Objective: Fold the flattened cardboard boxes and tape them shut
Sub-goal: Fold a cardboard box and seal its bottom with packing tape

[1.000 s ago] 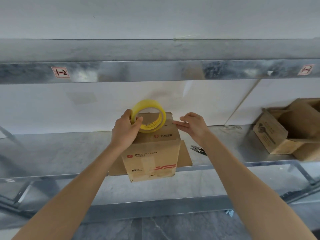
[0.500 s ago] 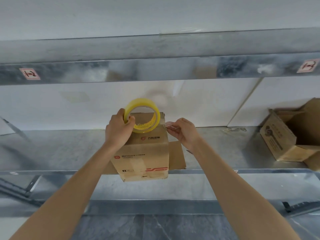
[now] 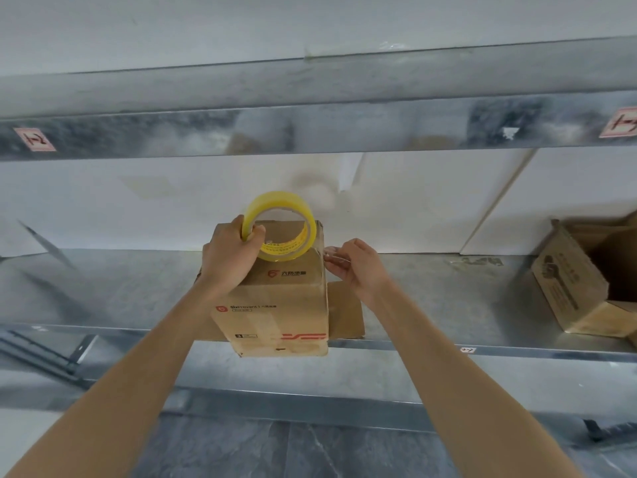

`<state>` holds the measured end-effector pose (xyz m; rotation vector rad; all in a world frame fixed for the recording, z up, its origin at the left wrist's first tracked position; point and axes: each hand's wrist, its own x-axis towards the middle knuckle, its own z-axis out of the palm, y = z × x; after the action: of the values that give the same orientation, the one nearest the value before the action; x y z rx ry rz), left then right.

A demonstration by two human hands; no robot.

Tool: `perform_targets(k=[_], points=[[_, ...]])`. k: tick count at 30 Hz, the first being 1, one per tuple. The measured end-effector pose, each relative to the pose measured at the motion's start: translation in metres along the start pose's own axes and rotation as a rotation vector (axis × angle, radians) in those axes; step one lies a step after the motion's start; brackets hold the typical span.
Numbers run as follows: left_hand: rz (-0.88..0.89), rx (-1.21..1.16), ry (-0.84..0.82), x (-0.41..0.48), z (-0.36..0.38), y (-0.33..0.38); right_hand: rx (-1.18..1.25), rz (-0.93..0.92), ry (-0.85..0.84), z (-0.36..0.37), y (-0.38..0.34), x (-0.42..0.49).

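Box status: brown printed cardboard box [image 3: 275, 305] stood on the grey metal shelf [image 3: 120, 288], front overhanging the edge. I saw the left hand [image 3: 227, 257] clenched round the yellow tape roll [image 3: 279, 199] on top. The right hand [image 3: 358, 267] had gone from lying on the lid to pinching the clear tape end [image 3: 332, 256] at the right top edge. My read: strip pulled, ready to stick down.

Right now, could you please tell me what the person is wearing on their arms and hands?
Nothing that shows. The left hand and the right hand are bare, with no gloves, and I can see no ring. The left forearm and the right forearm are uncovered to the picture's edge: no sleeve, watch or wristband in view.
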<state>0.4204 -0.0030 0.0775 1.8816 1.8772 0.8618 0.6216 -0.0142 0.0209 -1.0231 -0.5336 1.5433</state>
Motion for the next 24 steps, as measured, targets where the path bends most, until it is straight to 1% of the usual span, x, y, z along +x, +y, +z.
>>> perform_targets(k=[2, 7, 12, 15, 20, 24], points=[[-0.005, 0.009, 0.008, 0.0, 0.0, 0.001, -0.013, 0.004, 0.0, 0.0, 0.004, 0.002], [-0.014, 0.036, 0.032, -0.002, 0.002, 0.002, -0.19, 0.009, 0.003, 0.001, 0.021, 0.005], [-0.029, 0.051, 0.048, -0.002, 0.004, 0.004, -0.198, 0.089, 0.013, -0.005, 0.041, 0.005], [-0.028, 0.058, 0.061, -0.003, 0.005, 0.005, -0.227, 0.136, 0.079, -0.009, 0.054, -0.001], [-0.027, 0.056, 0.06, -0.003, 0.005, 0.005, -0.198, 0.137, 0.092, -0.01, 0.057, -0.003], [-0.032, 0.053, 0.074, -0.003, 0.004, 0.003, -0.282, 0.13, 0.125, -0.013, 0.059, -0.007]])
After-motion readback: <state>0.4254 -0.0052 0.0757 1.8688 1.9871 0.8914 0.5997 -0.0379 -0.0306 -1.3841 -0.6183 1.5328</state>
